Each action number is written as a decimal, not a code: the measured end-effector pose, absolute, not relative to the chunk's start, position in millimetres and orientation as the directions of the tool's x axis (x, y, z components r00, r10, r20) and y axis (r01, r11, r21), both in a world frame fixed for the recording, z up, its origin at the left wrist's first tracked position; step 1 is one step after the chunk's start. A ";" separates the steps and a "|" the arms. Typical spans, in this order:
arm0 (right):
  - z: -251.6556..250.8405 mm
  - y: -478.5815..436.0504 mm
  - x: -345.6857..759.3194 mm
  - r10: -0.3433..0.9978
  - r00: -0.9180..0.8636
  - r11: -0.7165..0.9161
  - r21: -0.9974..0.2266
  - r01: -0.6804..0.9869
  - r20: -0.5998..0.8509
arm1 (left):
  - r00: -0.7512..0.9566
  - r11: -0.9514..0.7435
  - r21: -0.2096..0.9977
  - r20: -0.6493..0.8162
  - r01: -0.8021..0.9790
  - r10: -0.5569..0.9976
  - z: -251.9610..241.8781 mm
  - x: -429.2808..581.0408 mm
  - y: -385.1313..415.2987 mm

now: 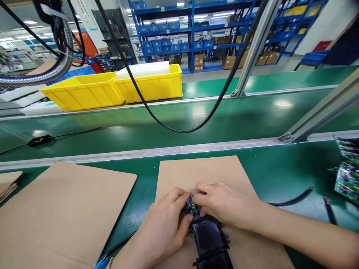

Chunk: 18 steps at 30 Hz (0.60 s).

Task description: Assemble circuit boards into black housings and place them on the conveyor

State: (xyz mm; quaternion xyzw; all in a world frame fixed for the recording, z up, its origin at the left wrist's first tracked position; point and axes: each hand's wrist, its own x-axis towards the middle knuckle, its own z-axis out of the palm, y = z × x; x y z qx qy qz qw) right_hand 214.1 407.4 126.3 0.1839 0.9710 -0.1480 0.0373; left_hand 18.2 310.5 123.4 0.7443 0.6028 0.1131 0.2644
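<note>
Lying on a flat cardboard sheet (202, 172) at the near middle of the smooth green desk (280, 172), the black plastic housing (209, 237) runs its long axis near to far. A small green board (192, 206) sits at its far end, where the left hand (162, 228) and right hand (224, 205) each close a narrow grip on it. A second sheet (61, 209) lies to the left. A black cable (291, 200) and spare boards (346, 175) lie to the right.
</note>
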 end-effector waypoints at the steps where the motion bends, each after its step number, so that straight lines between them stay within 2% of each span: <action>1: 124.1 406.7 214.4 0.340 -0.934 0.887 -0.293 0.357 -0.108 | 0.256 -0.144 0.516 -0.153 0.845 0.955 123.1 18.7 309.7; 6: 112.7 408.4 217.7 0.320 -0.947 0.890 -0.336 0.309 -0.023 | 0.269 -0.171 0.452 -0.164 0.876 0.949 118.0 18.1 308.7; 13: 106.4 417.6 210.7 0.374 -0.925 0.801 -0.523 0.290 0.060 | 0.266 -0.155 0.464 -0.184 0.872 0.946 110.9 15.4 312.2; 18: 111.8 414.6 206.1 0.407 -0.913 0.798 -0.495 0.343 0.024 | 0.247 -0.137 0.484 -0.171 0.864 0.954 120.1 18.9 309.5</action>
